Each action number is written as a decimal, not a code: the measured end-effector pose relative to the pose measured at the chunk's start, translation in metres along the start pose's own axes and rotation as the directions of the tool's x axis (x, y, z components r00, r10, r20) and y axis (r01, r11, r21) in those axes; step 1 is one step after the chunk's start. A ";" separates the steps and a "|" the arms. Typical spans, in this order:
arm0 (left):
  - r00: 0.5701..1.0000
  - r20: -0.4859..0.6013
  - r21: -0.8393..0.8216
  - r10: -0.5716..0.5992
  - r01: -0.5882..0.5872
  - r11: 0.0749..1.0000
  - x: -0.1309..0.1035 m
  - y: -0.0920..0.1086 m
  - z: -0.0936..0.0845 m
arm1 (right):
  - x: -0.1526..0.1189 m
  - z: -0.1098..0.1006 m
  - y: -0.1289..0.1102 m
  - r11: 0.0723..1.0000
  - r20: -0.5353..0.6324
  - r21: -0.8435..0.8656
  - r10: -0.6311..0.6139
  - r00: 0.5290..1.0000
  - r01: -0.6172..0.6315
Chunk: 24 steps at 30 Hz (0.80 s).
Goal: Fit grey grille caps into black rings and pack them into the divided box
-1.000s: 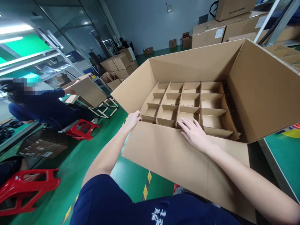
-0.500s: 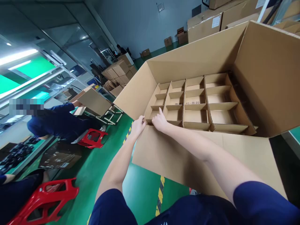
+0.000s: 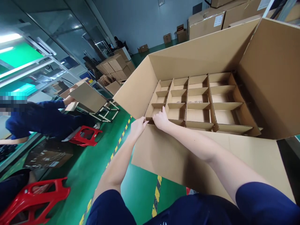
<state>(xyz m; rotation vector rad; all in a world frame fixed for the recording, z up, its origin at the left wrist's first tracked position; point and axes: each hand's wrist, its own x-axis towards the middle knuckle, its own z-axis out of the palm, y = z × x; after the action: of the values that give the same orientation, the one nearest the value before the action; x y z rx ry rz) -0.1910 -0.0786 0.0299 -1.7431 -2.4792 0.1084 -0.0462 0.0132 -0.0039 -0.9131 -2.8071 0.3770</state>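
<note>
A large open cardboard carton (image 3: pixel 203 159) stands before me with its flaps spread. Inside it sits a cardboard divider (image 3: pixel 212 104) that forms a grid of cells, with dark printing visible on the carton floor beneath. At the near left corner, my left hand (image 3: pixel 137 127) is closed, its thumb and fingers pinching the end of a divider strip. Just to its right, my right hand (image 3: pixel 160 120) grips the near edge of the same divider, the index finger pointing up and the other fingers curled. Both fingertips are partly hidden. A gap shows between the divider and the carton's right wall.
To the left, a person (image 3: pixel 44 118) in dark blue handles a cardboard panel (image 3: pixel 89 98) beside a red stool (image 3: pixel 85 136). Another red stool (image 3: pixel 37 200) stands nearer. Stacked cartons (image 3: pixel 206 26) line the back, and yellow-black tape (image 3: pixel 157 193) marks the green floor.
My view has shifted slightly, so the scene at left sits further left. Both hands stay at the divider's near left corner, the right index finger still raised.
</note>
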 end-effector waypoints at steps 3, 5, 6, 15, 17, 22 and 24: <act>0.999 0.019 0.075 0.051 -0.052 0.996 0.000 0.006 0.000 | 0.004 0.005 0.001 1.000 -0.015 -0.015 -0.028 1.000 0.027; 0.995 -0.021 0.092 0.095 -0.093 0.991 0.000 0.006 0.000 | 0.002 0.009 0.002 0.999 -0.061 -0.017 -0.040 0.997 0.039; 0.992 -0.063 0.093 0.112 -0.106 0.990 0.000 0.005 0.001 | -0.001 0.011 0.003 0.999 -0.102 -0.014 -0.053 0.993 0.052; 0.798 -0.361 -0.206 0.482 -0.573 0.794 0.006 0.043 0.024 | -0.134 0.009 0.011 0.846 -0.468 -0.146 -0.516 0.717 0.513; 0.765 -0.257 -0.249 0.590 -0.642 0.725 0.007 0.074 0.026 | -0.178 0.012 0.021 0.773 -0.406 -0.163 -0.619 0.672 0.613; 0.764 0.129 -0.253 0.632 -0.591 0.766 0.004 0.126 0.021 | -0.274 0.018 0.063 0.793 -0.296 -0.044 -0.591 0.750 0.607; 0.791 0.087 -0.253 0.606 -0.571 0.781 0.005 0.135 0.017 | -0.304 0.016 0.078 0.861 -0.278 0.035 -0.479 0.833 0.507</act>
<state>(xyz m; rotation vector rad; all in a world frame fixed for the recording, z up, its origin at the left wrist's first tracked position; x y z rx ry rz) -0.0686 -0.0283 -0.0031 -2.6582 -1.9866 0.0330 0.2361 -0.1097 -0.0655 -0.1682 -2.6111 0.2988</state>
